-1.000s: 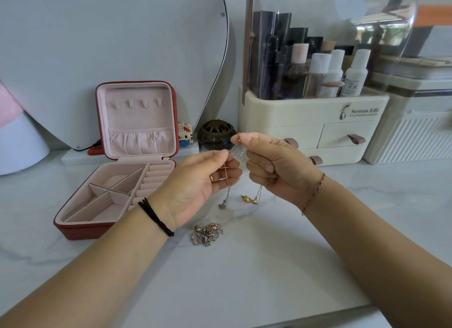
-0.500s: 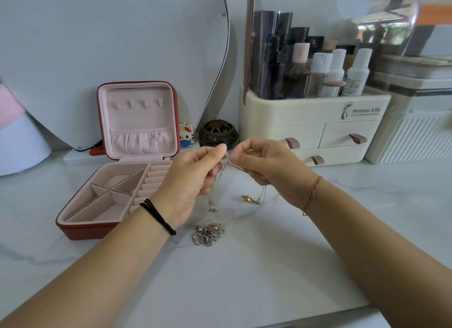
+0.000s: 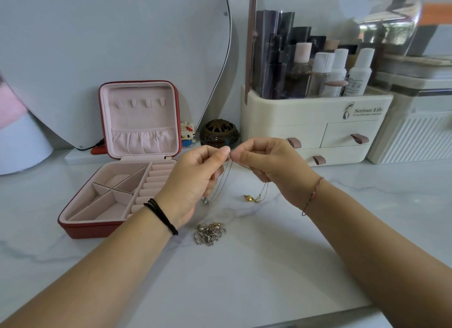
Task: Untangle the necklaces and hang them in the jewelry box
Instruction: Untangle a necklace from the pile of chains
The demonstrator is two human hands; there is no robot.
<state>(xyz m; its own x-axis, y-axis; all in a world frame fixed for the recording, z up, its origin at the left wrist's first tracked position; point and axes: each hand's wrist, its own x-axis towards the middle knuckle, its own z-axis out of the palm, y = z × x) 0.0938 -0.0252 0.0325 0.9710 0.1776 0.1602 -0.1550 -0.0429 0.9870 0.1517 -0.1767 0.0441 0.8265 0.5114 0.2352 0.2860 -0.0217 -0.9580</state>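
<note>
My left hand (image 3: 195, 178) and my right hand (image 3: 271, 163) meet fingertip to fingertip above the marble top, both pinching thin necklace chains. A silver chain (image 3: 223, 180) hangs from my left fingers down to a small pendant. From under my right hand a gold necklace (image 3: 256, 198) droops, its gold pendant touching the table. The red jewelry box (image 3: 83, 227) stands open at the left, with a pink lining and several small hooks in its upright lid (image 3: 139, 102).
A small heap of silver and gold jewelry (image 3: 210, 233) lies near my left wrist. Behind stand a dark round incense pot (image 3: 219, 133), a cream cosmetics organizer (image 3: 313, 122) with drawers, a white ribbed box (image 3: 413, 136) and a heart-shaped mirror (image 3: 117, 34).
My hands have dropped lower and drawn closer together. My left hand turned so its fingertips now meet my right fingertips at the chains.
</note>
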